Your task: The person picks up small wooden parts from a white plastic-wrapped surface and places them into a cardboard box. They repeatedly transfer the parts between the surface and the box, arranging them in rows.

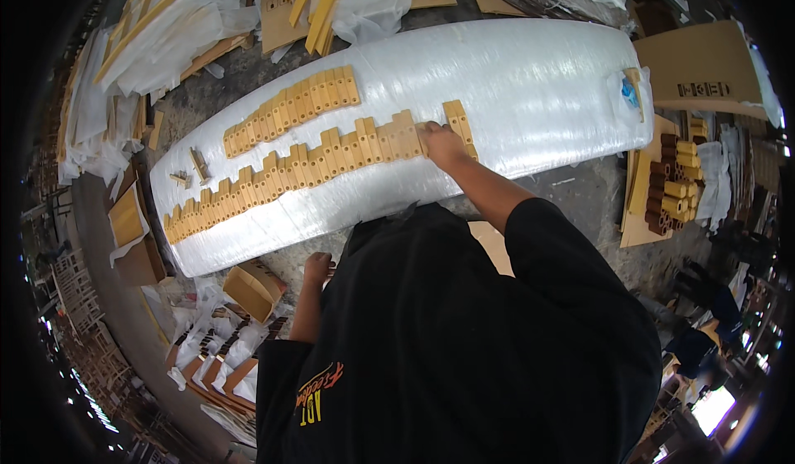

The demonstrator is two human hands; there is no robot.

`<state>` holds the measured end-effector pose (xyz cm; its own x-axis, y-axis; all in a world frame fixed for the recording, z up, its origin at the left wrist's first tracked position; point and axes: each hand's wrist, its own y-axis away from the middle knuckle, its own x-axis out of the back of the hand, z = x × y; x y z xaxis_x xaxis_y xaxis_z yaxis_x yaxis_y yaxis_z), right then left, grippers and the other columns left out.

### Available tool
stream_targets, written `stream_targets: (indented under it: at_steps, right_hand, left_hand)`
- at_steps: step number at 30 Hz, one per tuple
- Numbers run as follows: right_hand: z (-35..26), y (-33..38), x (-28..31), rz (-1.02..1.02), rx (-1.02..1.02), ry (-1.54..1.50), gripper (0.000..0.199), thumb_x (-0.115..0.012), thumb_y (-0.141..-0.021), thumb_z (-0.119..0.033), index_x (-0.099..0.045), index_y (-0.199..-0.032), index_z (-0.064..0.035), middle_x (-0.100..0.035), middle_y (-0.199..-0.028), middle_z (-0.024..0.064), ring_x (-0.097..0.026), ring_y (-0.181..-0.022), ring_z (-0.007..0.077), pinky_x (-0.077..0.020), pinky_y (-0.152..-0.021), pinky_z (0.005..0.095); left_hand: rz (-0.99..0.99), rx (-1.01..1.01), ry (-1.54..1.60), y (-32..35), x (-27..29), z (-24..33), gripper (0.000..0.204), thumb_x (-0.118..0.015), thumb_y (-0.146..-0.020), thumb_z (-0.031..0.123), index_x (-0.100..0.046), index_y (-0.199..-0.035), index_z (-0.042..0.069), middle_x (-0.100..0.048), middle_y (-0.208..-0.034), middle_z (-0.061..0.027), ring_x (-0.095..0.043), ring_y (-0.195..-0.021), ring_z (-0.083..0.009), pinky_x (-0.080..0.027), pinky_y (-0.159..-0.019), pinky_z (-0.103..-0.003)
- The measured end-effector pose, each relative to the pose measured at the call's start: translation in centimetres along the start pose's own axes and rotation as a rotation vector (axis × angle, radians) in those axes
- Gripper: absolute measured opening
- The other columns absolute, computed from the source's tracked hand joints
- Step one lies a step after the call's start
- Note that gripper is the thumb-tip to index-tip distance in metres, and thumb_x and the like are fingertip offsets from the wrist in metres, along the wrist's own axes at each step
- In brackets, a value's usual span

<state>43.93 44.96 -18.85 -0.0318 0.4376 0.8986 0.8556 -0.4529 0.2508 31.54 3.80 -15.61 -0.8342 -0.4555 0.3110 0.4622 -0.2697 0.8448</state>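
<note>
A long row of light wooden blocks with drilled holes runs across the wrapped table. My right hand is at the row's right end, its fingers closed on a wooden block that they partly cover. Just right of that hand stands a short group of similar blocks, partly hidden by it. A second, shorter row lies farther back. My left hand hangs low near my body, off the table's near edge, with its fingers curled; whatever may be in them is hidden.
Clear plastic film covers the table. Small wooden pieces with metal parts lie at its left. An open cardboard box sits below the near edge. Stacked brown and yellow pieces stand at right, and wrapped boards at far left.
</note>
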Motion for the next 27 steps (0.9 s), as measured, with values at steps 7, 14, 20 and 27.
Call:
stream_targets:
  at_steps: [7,14,20,27]
  right_hand:
    - [1.0,3.2,-1.4,0.038,0.014,0.004,0.041,-0.055,-0.088,-0.006,-0.066,-0.127,-0.014,-0.06,-0.131,0.0115,-0.062,-0.107,0.037,-0.057,-0.09,0.0456]
    - [2.0,6.4,-0.6,0.235,-0.043,-0.218,0.031,-0.06,-0.087,-0.007,-0.068,-0.117,-0.0077,-0.065,-0.11,0.0154,-0.064,-0.099,0.0382,-0.0561,-0.085,0.0463]
    - [8.1,9.0,0.6,0.367,-0.433,-0.337,0.028,-0.073,-0.086,-0.017,-0.067,-0.11,-0.0029,-0.068,-0.099,0.0182,-0.066,-0.095,0.039,-0.0542,-0.082,0.047]
    - [10.6,8.9,-1.4,0.074,-0.501,-0.441,0.04,-0.079,-0.084,-0.028,-0.066,-0.111,-0.0023,-0.067,-0.101,0.0185,-0.067,-0.097,0.0374,-0.0538,-0.085,0.0455]
  left_hand:
    - [-0.013,-0.129,-0.049,-4.1,-2.4,4.1,0.028,-0.062,-0.096,0.024,-0.067,-0.104,-0.001,-0.07,-0.083,-0.0128,-0.068,-0.063,-0.0195,-0.054,-0.056,-0.035]
    - [-0.145,-0.413,-0.366,-9.1,-10.5,11.8,0.031,-0.067,-0.093,0.03,-0.071,-0.101,0.001,-0.073,-0.095,-0.0216,-0.072,-0.087,-0.0336,-0.056,-0.08,-0.041]
    - [-0.092,-0.332,-0.487,-10.1,-20.1,18.2,0.051,-0.056,-0.099,0.051,-0.066,-0.107,0.001,-0.072,-0.1,-0.0194,-0.07,-0.091,-0.0315,-0.055,-0.082,-0.042]
    - [0.037,-0.158,-0.593,-9.2,-23.5,22.2,0.063,-0.045,-0.1,0.062,-0.063,-0.121,0.005,-0.07,-0.117,-0.0249,-0.066,-0.114,-0.0417,-0.051,-0.098,-0.05]
